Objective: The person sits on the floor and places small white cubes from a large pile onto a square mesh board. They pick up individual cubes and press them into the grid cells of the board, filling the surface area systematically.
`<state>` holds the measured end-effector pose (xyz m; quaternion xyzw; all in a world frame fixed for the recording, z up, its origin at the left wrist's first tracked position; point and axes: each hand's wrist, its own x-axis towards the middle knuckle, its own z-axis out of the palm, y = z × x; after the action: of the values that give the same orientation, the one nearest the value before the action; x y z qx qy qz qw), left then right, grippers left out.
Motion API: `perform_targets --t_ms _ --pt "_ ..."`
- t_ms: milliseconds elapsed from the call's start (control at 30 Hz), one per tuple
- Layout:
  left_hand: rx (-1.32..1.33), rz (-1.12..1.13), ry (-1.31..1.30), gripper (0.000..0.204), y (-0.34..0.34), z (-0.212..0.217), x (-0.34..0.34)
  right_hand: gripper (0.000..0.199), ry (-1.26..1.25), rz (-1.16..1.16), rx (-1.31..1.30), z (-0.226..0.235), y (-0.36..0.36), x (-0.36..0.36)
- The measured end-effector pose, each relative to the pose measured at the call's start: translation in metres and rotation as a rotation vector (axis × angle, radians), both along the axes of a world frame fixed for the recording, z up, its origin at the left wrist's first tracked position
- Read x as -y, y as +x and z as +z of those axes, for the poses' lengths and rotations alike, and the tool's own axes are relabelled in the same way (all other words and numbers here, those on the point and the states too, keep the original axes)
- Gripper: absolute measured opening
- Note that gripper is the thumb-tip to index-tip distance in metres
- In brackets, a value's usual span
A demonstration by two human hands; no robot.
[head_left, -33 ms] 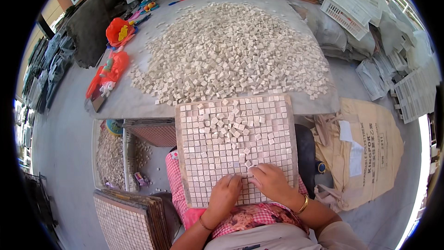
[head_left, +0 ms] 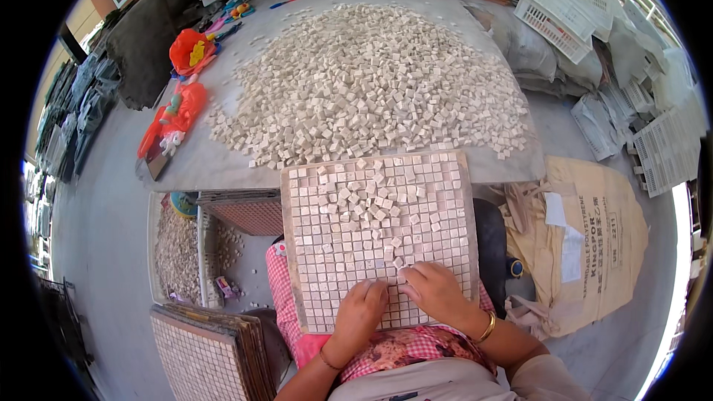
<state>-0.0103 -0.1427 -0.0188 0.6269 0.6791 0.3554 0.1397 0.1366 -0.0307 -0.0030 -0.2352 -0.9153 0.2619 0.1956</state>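
Note:
A square mosaic board point(head_left: 290, 252) lies across my lap, its far edge against the table. Small pale stone tiles point(head_left: 319, 247) fill most of its grid in rows. A loose heap of tiles point(head_left: 365, 204) sits on its upper middle, with a few trailing toward my fingers. My left hand point(head_left: 362, 312) rests on the near middle of the board, fingers curled and pressed together. Close on its right, my right hand point(head_left: 434, 291) is bent in a pinch over the grid. Whatever lies between the fingertips of either hand is hidden.
A big pile of tiles point(head_left: 371, 82) covers the grey table point(head_left: 215, 172). Red plastic bags point(head_left: 194, 100) lie at its left. Below left stand a tile-filled crate point(head_left: 178, 252) and stacked mosaic boards point(head_left: 197, 353). A tan sack point(head_left: 601, 252) lies right, white baskets point(head_left: 553, 26) behind.

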Motion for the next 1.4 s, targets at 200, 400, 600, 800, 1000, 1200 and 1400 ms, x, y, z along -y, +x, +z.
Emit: perform_targets --t_ms 200,400,600,800,1000,1200,1400 --pt "0.314 0.075 -0.153 0.012 -0.009 -0.001 0.003 0.021 -0.072 -0.001 -0.013 -0.004 0.004 0.002" --pt "1.667 0.171 -0.127 0.010 -0.033 0.009 0.004 0.020 -0.042 0.088 0.012 -0.012 0.014 0.001" --pt "1.237 0.221 -0.275 0.015 -0.028 -0.004 0.022 0.024 -0.040 0.036 0.064 -0.006 0.010 0.011" --pt "0.393 0.120 -0.196 0.016 -0.003 0.003 0.022 0.025 -0.074 0.054 0.097 0.002 0.004 0.010" --pt "0.087 -0.006 -0.080 0.021 0.001 -0.002 0.016 0.021 -0.184 0.103 0.097 -0.004 0.011 0.011" --pt "0.055 -0.011 -0.113 0.021 0.003 -0.005 0.024 0.016 -0.223 -0.055 0.056 0.001 0.027 0.000" --pt "0.221 0.022 -0.102 0.017 0.007 0.001 0.023 0.018 -0.186 -0.004 0.062 -0.002 0.027 0.007"
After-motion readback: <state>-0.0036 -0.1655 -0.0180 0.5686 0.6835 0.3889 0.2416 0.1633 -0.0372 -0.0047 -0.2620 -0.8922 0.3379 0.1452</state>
